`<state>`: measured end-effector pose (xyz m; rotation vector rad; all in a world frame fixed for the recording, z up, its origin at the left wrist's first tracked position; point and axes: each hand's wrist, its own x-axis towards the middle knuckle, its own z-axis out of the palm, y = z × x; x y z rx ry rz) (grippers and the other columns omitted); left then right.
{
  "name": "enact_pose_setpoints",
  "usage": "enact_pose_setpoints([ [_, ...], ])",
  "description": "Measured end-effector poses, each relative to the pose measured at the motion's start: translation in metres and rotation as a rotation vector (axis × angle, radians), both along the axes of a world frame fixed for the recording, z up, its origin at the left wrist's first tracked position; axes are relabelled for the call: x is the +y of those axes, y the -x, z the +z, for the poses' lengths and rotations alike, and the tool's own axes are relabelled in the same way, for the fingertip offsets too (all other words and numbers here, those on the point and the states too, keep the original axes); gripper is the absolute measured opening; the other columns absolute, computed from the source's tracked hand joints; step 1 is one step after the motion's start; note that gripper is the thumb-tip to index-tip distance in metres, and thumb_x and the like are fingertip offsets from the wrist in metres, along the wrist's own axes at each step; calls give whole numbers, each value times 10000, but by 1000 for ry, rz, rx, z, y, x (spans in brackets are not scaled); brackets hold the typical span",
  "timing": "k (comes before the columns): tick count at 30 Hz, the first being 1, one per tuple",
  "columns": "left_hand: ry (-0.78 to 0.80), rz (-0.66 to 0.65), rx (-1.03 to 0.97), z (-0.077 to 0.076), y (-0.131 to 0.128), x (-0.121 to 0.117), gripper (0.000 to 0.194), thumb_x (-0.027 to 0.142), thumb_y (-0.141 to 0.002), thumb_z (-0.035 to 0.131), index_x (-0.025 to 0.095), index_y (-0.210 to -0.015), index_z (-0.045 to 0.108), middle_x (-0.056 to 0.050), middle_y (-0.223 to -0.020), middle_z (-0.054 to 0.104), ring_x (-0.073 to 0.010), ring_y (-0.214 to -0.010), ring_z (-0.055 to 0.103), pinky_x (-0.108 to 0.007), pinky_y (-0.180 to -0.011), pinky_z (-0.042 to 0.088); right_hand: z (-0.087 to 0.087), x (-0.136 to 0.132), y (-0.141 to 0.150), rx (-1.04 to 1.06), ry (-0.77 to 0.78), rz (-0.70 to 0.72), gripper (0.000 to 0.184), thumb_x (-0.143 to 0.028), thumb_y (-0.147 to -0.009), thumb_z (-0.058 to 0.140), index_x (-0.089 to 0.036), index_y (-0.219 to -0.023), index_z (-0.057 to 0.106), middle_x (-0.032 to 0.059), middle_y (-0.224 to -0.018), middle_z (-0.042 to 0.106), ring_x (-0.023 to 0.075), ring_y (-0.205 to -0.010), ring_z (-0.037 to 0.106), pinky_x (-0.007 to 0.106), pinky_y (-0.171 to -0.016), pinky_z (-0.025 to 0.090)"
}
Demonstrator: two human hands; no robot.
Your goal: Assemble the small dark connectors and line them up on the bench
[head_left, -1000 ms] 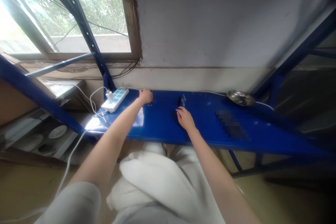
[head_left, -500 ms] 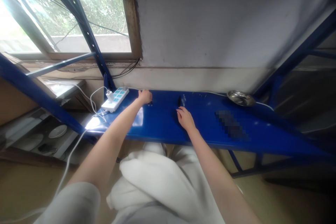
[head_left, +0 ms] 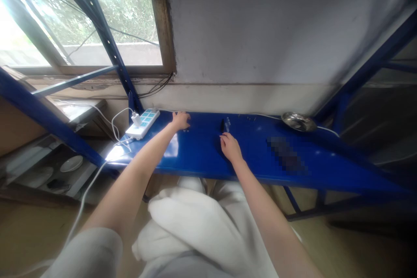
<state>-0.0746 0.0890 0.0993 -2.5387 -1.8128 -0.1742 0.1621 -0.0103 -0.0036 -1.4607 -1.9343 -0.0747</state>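
Note:
Over the far left part of the blue table [head_left: 198,152], my left hand [head_left: 180,120] is held with its fingers bent and apart, and nothing shows between them. Tiny pale pieces [head_left: 186,130] lie just below its fingertips. Closer to the middle, my right hand [head_left: 232,147] rests at the tabletop with its fingers curled together; whatever they hold, if anything, is hidden. Directly beyond its fingertips stands a small black object [head_left: 223,125], too small to name. Beside that lie several small clear pieces [head_left: 227,124].
A white power strip [head_left: 143,124] with a plugged-in charger [head_left: 136,118] sits at the left end. Toward the right back is a shiny metal dish [head_left: 299,121], with a blurred dark object [head_left: 287,155] before it. Blue frame posts [head_left: 109,43] rise beside the window.
My left hand's fingers have spread and lifted slightly, uncovering more of the tiny pieces under them. My right hand has hardly moved.

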Motion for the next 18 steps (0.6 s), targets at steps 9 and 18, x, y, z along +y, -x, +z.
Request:
enact_pose_setpoints([
  [9,-105,-408,-95,-23,-70,-35,455,239,-842,399,230,-1296,420,-106,-1286,485,-280,-1136,432,-451,-938,306,-5,2,-2,-62,-81,-259,386,-230,-888,294,-99,-1018,634,177,-1000,612,268,-871,573,403,-702,478],
  [18,-24,-287,-219,-70,-112,-45,539,171,-834,385,267,-1361,322,-129,-1333,425,-299,-1151,421,-517,-944,298,-15,11,-2,-68,90,-280,405,-285,-885,331,-101,-1191,522,212,-1277,475,329,-1193,418,516,-936,355],
])
